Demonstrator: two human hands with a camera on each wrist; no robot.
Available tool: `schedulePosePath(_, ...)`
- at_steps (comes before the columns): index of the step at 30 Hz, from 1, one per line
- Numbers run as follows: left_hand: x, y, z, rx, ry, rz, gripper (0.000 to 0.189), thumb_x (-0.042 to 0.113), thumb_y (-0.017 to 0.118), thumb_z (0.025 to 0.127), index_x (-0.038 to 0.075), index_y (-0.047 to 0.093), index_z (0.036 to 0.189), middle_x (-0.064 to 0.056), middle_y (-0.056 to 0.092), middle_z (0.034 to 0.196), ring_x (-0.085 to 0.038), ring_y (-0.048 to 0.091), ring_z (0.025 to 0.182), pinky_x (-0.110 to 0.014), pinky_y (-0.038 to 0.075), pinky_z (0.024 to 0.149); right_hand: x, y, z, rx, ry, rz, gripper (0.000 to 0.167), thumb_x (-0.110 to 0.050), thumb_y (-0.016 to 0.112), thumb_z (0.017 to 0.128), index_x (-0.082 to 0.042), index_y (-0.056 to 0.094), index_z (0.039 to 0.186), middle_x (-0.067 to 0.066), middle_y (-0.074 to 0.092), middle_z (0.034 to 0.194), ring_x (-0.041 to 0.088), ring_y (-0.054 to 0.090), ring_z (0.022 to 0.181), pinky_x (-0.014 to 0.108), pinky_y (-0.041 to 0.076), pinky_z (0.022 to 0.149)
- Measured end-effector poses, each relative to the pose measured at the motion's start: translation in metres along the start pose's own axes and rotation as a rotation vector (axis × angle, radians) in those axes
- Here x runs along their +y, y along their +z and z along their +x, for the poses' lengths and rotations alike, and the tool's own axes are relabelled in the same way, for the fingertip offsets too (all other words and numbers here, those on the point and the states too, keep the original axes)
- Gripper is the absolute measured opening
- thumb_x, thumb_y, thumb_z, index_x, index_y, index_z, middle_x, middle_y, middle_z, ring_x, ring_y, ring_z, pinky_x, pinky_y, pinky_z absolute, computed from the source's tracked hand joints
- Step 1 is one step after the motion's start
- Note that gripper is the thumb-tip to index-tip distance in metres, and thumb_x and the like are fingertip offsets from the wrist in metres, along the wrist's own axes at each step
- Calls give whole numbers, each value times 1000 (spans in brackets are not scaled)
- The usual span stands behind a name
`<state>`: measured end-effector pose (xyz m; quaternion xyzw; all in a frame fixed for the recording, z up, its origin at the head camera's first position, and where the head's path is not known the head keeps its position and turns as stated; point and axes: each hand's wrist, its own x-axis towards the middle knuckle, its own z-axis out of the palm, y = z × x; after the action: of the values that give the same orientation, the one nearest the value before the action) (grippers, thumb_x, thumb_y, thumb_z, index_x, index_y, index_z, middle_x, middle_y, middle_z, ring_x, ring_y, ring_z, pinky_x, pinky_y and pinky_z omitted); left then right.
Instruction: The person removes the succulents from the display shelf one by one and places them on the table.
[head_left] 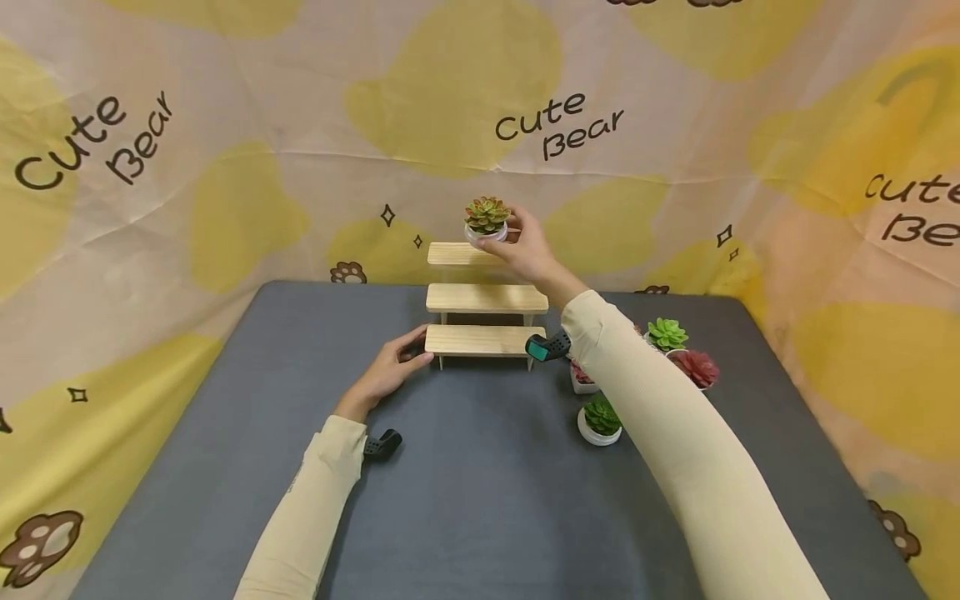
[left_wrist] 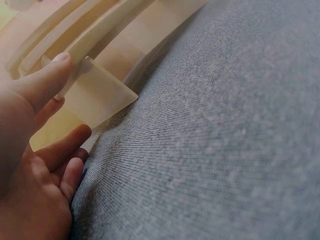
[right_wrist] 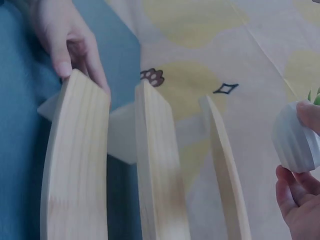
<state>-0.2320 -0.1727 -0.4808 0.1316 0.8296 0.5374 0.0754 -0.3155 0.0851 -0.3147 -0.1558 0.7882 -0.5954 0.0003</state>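
A three-step wooden display stand (head_left: 486, 297) with pale plank steps and translucent supports stands towards the back of the table. My left hand (head_left: 384, 372) holds the left end of its lowest step; in the left wrist view the thumb (left_wrist: 50, 80) lies against the plank's edge. Just above the top step, my right hand (head_left: 531, 248) grips a small potted succulent (head_left: 486, 215) with green, red-tipped leaves. Its white ribbed pot (right_wrist: 294, 140) sits between thumb and fingers in the right wrist view, apart from the planks.
Right of the stand are several more potted succulents: a dark green one (head_left: 601, 419) in front, a bright green one (head_left: 667, 333) and a dark red one (head_left: 696, 367). My right sleeve partly hides this group. A patterned cloth (head_left: 465, 100) hangs behind the grey table (head_left: 480, 500).
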Motion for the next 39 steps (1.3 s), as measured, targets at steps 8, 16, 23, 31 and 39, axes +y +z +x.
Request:
schedulePosePath(8,29,-5,-14,-10,19,3,63,14,61,102,-1,33,156,-28,42,156,-42,37,147,-60,35,113,-1,-32,-14,6,7,-9,64,-3,72,91,0,43,147,27,55,139,31,63,114,24,54,89)
schedulePosePath(16,27,-4,-16,-15,18,-16,63,15,62,101,0,34,156,-27,43,156,-42,38,147,-60,34,114,5,-50,-26,12,6,-41,62,-5,72,91,-2,45,147,26,56,137,32,62,114,17,51,80)
schedulePosePath(23,29,-4,-15,-11,16,-16,63,15,62,102,1,34,157,-27,43,156,-42,37,147,-60,34,113,-1,-61,-38,-4,-36,-66,62,-4,72,90,-1,45,146,25,56,136,28,62,114,17,50,82)
schedulePosePath(31,30,-5,-15,-12,11,-22,64,15,62,102,1,34,157,-26,42,156,-41,37,147,-60,34,114,2,-68,-49,-17,-82,-80,61,2,72,88,3,46,143,26,57,134,13,62,100,15,51,80)
schedulePosePath(39,29,-5,-15,-14,9,-36,64,15,62,101,1,34,157,-27,41,157,-42,35,148,-61,33,114,7,-75,-64,-29,-72,-101,59,1,72,89,3,46,142,27,59,137,5,63,100,14,52,82)
